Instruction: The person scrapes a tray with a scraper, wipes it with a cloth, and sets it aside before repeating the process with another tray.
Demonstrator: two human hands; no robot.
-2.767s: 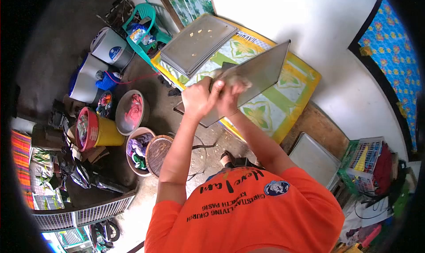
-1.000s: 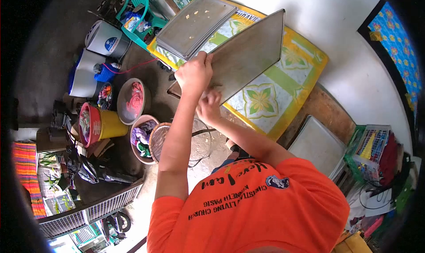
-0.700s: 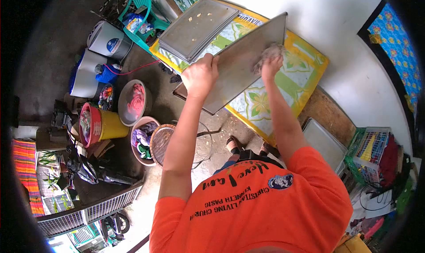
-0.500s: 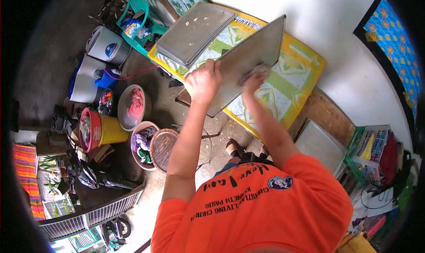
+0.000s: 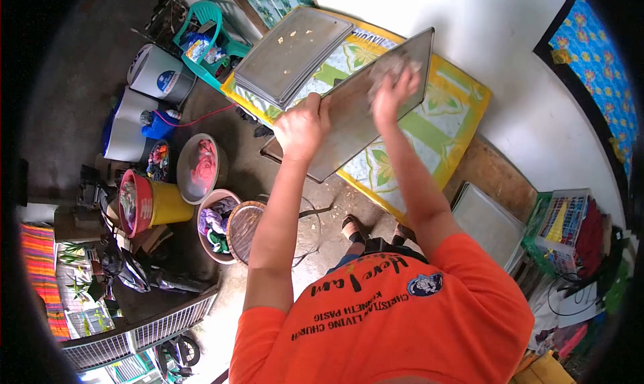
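My left hand (image 5: 302, 127) is closed around the upper left edge of a flat metal baking tray (image 5: 345, 132), which stands tilted over the table. Against the tray's face, near its far upper end, my right hand (image 5: 396, 95) presses a crumpled greyish rag (image 5: 391, 66). Hand and rag are somewhat blurred by motion. Beyond the tray, a stack of similar metal trays (image 5: 292, 52) with a few crumbs on top lies at the table's far left. The table (image 5: 463, 95) has a yellow, green and white patterned cover.
A round wooden-topped stool (image 5: 247, 231) stands at my left, beside basins of clothes (image 5: 199, 169) and a yellow bucket (image 5: 171, 203). A green plastic chair (image 5: 204, 15) is behind the table's left end. More trays (image 5: 486, 219) and a crate (image 5: 557, 226) are at my right.
My right hand has moved the rag up along the tray's face, toward its far upper end. My left hand still grips the edge, and the tray has shifted only slightly.
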